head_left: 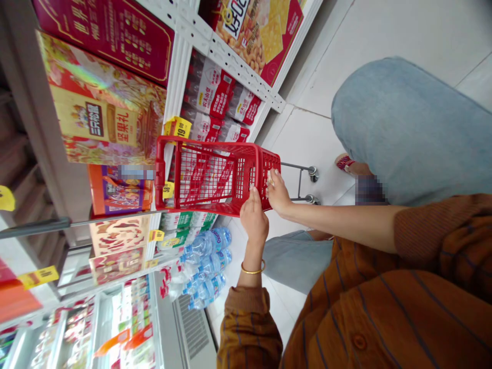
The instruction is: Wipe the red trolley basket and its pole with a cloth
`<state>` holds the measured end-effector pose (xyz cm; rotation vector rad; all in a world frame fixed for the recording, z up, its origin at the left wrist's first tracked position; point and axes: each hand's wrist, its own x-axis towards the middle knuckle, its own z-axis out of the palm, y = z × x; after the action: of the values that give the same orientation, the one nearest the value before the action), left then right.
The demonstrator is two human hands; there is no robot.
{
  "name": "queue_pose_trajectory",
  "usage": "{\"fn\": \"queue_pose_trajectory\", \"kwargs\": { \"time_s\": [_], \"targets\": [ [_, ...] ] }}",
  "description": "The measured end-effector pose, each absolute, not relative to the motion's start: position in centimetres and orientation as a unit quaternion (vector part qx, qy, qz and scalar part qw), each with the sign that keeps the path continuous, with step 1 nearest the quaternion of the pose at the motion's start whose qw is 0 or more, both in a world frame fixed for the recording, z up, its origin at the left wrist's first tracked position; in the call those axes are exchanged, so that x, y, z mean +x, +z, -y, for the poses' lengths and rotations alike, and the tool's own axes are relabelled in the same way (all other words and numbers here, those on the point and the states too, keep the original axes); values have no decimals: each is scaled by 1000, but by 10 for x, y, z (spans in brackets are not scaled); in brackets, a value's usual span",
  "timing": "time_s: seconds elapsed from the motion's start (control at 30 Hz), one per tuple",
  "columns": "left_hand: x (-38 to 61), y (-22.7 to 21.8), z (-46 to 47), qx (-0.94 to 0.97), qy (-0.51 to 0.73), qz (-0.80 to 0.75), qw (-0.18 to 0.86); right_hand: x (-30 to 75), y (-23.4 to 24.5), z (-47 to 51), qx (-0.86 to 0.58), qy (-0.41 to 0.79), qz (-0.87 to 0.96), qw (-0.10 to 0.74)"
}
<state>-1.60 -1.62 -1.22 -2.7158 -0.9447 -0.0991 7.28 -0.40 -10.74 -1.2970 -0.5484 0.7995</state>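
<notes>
A red plastic mesh shopping basket (207, 174) is held up in front of the shelves, and looks empty. My left hand (253, 219), with a gold bangle at the wrist, is closed on the basket's near edge. My right hand (277, 193) grips the basket's end wall just beside it, fingers curled into the mesh. A metal frame with small wheels (312, 174) sticks out from the basket's end towards the floor. A grey rod (77, 222) runs from the basket's other end to the left.
White shelves (215, 46) hold gift boxes (103, 110), packs of red-labelled water bottles (215, 97) and blue-labelled bottles (205, 264), with yellow price tags (178, 126). The pale tiled floor (403, 31) lies at the upper right. My knee in light jeans (403, 128) is close to the basket.
</notes>
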Motion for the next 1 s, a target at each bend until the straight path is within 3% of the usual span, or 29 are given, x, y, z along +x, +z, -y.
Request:
{"fn": "queue_pose_trajectory", "kwargs": {
  "time_s": [0.5,0.73,1.0],
  "targets": [
    [-5,-28,23,-890,-67,442,88,63,-83,59,-502,364,367,693],
    [3,-55,61,-837,-130,518,118,116,-83,22,-543,274,322,726],
    [11,-63,62,-825,-143,521,162,108,-97,12,-504,231,405,728]
  ]
}}
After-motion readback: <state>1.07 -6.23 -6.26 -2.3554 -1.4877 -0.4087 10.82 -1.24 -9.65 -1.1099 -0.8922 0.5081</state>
